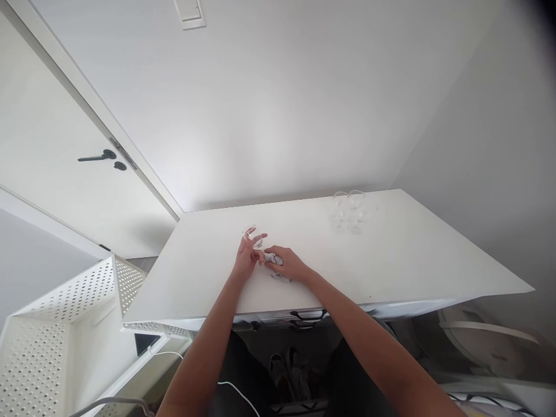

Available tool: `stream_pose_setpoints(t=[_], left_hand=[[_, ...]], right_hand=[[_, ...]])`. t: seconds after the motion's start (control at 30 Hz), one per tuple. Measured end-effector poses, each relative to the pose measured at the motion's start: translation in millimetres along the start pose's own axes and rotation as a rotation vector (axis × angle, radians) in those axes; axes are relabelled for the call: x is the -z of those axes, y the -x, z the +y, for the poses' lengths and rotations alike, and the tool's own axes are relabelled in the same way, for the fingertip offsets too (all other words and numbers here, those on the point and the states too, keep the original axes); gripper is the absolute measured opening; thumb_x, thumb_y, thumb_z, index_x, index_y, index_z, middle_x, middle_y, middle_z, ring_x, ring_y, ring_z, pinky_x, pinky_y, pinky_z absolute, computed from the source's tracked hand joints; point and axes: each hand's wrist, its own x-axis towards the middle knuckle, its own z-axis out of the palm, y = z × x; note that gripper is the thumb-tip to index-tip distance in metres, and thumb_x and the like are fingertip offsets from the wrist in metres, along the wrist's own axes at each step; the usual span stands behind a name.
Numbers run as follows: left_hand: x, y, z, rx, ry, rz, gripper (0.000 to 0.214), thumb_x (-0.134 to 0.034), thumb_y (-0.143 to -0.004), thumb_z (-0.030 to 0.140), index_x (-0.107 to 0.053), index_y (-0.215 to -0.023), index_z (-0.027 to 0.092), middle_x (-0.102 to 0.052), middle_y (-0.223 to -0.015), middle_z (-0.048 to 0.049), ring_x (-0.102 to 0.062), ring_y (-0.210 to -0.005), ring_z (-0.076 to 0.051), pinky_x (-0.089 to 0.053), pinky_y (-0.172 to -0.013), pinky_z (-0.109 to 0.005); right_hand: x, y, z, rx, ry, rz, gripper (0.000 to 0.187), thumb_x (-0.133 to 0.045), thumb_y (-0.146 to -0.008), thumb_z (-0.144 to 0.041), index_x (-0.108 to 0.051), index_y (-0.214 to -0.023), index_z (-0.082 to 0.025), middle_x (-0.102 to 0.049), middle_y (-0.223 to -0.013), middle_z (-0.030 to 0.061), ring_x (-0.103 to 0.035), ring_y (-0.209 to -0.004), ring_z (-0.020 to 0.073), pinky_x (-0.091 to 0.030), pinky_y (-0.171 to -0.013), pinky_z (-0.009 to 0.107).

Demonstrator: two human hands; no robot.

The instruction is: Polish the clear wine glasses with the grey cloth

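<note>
My left hand (247, 256) is closed around a clear wine glass (249, 230), with its round rim showing above the fingers. The lower part of that glass is mostly hidden by the fingers. Close beside it, my right hand (293, 264) grips a crumpled white cloth (274, 259) next to the glass. A loose corner of the cloth hangs below the right fingers, near the white tabletop (208, 255). Farther right, towards the back edge, several clear wine glasses (350, 213) stand grouped together.
Behind the cabinet top rises a plain wall with a switch (190, 13). A door with a black handle (98, 156) is at the left, above a white perforated shelf (65, 324). Black drawer handles (308, 315) and shoes (291, 370) show below the front edge.
</note>
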Motion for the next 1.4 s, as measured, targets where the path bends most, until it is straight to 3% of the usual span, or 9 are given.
stream_pose_setpoints(t=[0.2, 0.43, 0.67, 0.93, 1.03, 1.13, 1.3, 1.4], left_hand=[[4.5, -2, -1, 0.001, 0.045, 0.029, 0.064, -0.046, -0.096, 0.069, -0.04, -0.147, 0.031, -0.063, -0.136, -0.0164, -0.043, -0.042, -0.002, -0.043, -0.049, -0.026], [8.6, -6, -3, 0.101, 0.16, -0.052, 0.066, -0.044, -0.094, 0.073, -0.042, -0.144, 0.031, -0.071, -0.106, -0.0073, -0.047, -0.043, -0.005, -0.041, -0.05, -0.025], [14.6, -5, 0, 0.13, 0.201, -0.181, 0.072, -0.037, -0.091, 0.079, -0.044, -0.141, 0.028, -0.064, -0.083, 0.0001, -0.034, -0.036, -0.003, -0.03, -0.043, -0.022], [9.1, -2, -4, 0.022, 0.144, -0.214, 0.071, -0.047, -0.091, 0.074, -0.039, -0.145, 0.03, -0.062, -0.085, 0.0009, -0.033, -0.039, -0.002, -0.032, -0.046, -0.022], [7.1, -1, -5, 0.013, 0.081, -0.204, 0.066, -0.045, -0.095, 0.071, -0.041, -0.145, 0.027, -0.061, -0.081, 0.0013, -0.031, -0.038, -0.002, -0.032, -0.046, -0.022], [6.2, -2, -6, -0.047, 0.011, -0.104, 0.063, -0.045, -0.096, 0.07, -0.044, -0.142, 0.027, -0.062, -0.079, 0.0012, -0.029, -0.039, -0.002, -0.03, -0.044, -0.021], [5.3, -2, -3, -0.137, -0.045, 0.096, 0.062, -0.05, -0.095, 0.067, -0.047, -0.142, 0.026, -0.064, -0.08, 0.0002, -0.031, -0.039, -0.001, -0.029, -0.042, -0.019], [2.2, 0, 1, -0.178, -0.132, 0.144, 0.069, -0.059, -0.092, 0.065, -0.048, -0.145, 0.022, -0.062, -0.069, 0.0015, -0.041, -0.044, -0.005, -0.032, -0.044, -0.019]], right_hand=[[0, 1, 3, -0.011, -0.049, -0.023, 0.045, -0.068, -0.085, -0.032, -0.062, -0.13, -0.029, -0.073, -0.121, 0.0033, -0.068, -0.104, 0.0234, -0.05, -0.094, 0.039], [-2, 3, 11, -0.023, 0.002, 0.068, 0.041, -0.064, -0.081, -0.019, -0.062, -0.121, -0.03, -0.074, -0.111, -0.001, -0.068, -0.097, 0.0203, -0.05, -0.089, 0.036], [-2, 6, 13, 0.195, 0.131, 0.07, 0.022, -0.062, -0.085, -0.019, -0.068, -0.104, -0.026, -0.073, -0.097, 0.0013, -0.066, -0.088, 0.0181, -0.048, -0.081, 0.03], [-5, 8, 16, 0.291, 0.204, 0.143, 0.015, -0.061, -0.088, -0.02, -0.069, -0.1, -0.025, -0.074, -0.092, 0.0036, -0.066, -0.086, 0.0187, -0.047, -0.075, 0.029], [-5, 7, 15, 0.24, 0.205, 0.102, 0.016, -0.061, -0.087, -0.021, -0.07, -0.1, -0.025, -0.075, -0.095, 0.0037, -0.067, -0.088, 0.0194, -0.048, -0.077, 0.03], [-2, 3, 15, 0.099, 0.106, 0.095, 0.025, -0.061, -0.082, -0.02, -0.07, -0.105, -0.027, -0.075, -0.099, 0.0007, -0.067, -0.087, 0.0184, -0.049, -0.08, 0.03], [6, -2, 17, -0.15, 0.03, 0.323, 0.014, -0.062, -0.083, -0.03, -0.067, -0.095, -0.026, -0.071, -0.089, -0.0007, -0.062, -0.075, 0.0169, -0.05, -0.072, 0.03], [7, -2, 17, -0.197, 0.042, 0.346, 0.012, -0.061, -0.085, -0.036, -0.064, -0.087, -0.025, -0.067, -0.08, -0.0007, -0.058, -0.07, 0.0168, -0.048, -0.067, 0.03]])
